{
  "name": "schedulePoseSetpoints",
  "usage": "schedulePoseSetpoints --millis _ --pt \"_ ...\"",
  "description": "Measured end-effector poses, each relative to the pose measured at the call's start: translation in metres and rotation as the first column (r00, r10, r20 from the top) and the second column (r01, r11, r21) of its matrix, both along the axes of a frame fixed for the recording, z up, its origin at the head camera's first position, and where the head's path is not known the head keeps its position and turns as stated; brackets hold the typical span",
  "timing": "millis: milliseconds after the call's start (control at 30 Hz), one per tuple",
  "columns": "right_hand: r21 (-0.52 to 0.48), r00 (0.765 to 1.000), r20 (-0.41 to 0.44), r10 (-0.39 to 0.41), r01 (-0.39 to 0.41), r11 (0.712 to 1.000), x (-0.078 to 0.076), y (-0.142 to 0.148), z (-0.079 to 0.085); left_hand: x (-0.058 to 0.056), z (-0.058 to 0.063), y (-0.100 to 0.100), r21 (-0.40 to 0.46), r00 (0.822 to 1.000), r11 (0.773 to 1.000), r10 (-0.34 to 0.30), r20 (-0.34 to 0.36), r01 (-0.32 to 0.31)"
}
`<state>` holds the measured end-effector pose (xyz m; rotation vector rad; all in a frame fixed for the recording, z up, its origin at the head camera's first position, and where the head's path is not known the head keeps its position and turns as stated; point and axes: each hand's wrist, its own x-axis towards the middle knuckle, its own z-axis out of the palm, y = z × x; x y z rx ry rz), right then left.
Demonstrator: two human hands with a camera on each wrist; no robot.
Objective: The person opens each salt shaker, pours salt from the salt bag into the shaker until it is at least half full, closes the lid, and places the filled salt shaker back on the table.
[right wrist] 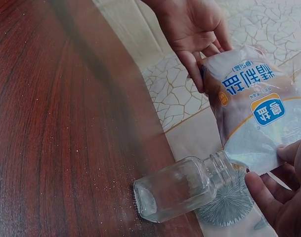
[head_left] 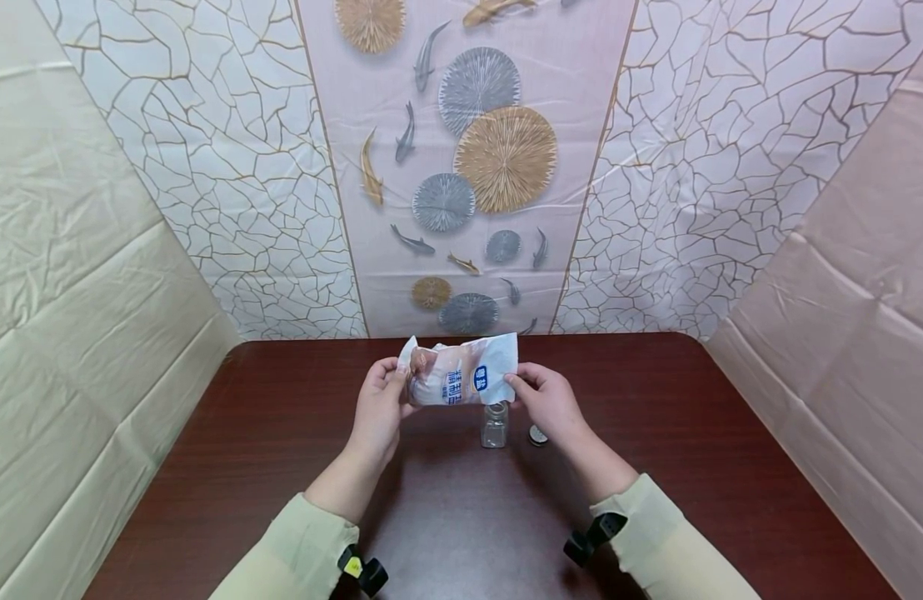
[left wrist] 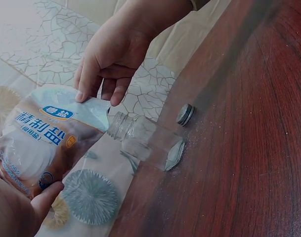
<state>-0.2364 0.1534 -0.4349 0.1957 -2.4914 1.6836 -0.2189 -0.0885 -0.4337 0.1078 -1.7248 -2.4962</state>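
Note:
A printed plastic bag of salt (head_left: 461, 372) is held level, just above a small clear glass jar (head_left: 495, 430). My left hand (head_left: 379, 408) grips the bag's left end, thumb in front. With thumb and fingers my right hand (head_left: 551, 405) pinches the paler right end. In the right wrist view a lower corner of the bag (right wrist: 254, 81) lies at the mouth of the upright, lidless jar (right wrist: 177, 190). A little white salt shows at the jar's base. Beside the jar lies its round lid (left wrist: 185, 114), near my right hand.
White grains are scattered on the dark red wooden table (head_left: 281, 467) around the jar. Behind the table's far edge hangs a patterned cloth (head_left: 461, 250), and beige cloth panels (head_left: 94, 333) flank both sides.

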Motion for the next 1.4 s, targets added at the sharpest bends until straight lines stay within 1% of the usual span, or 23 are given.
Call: schedulePoseSetpoints --millis 200,467,600,900,1000,1233,1400 --pt "0.020 1.000 -0.009 -0.006 0.006 1.000 0.0006 0.0003 -0.0002 0.0003 -0.0010 0.0003 0.036 1.000 0.999 -0.002 -0.012 0.003" --pt "0.033 1.000 -0.006 -0.011 0.012 0.999 0.0013 -0.0001 0.0001 -0.0004 -0.0009 0.0002 0.043 0.999 0.999 0.016 0.029 -0.017" --pt "0.027 1.000 -0.009 -0.007 0.007 1.000 0.0007 -0.0009 0.0000 -0.0010 -0.0011 -0.0002 0.041 0.999 0.999 0.020 0.036 -0.022" --pt "0.020 1.000 0.000 -0.003 0.003 1.000 0.0001 -0.0028 0.0001 -0.0013 -0.0013 -0.0020 0.027 0.999 0.999 0.025 0.027 -0.026" --pt "0.016 1.000 -0.001 -0.001 0.001 1.000 -0.0003 -0.0031 0.0001 -0.0021 -0.0019 -0.0023 0.031 0.999 0.999 0.026 0.027 -0.027" --pt "-0.035 1.000 0.008 0.009 -0.009 0.999 0.0008 -0.0047 0.0021 -0.0029 -0.0024 -0.0029 0.060 1.000 0.998 0.022 -0.008 -0.021" --pt "-0.042 1.000 0.012 0.011 -0.011 0.999 0.0008 -0.0054 0.0025 -0.0024 -0.0018 -0.0033 0.069 1.000 0.997 0.020 -0.007 -0.020"
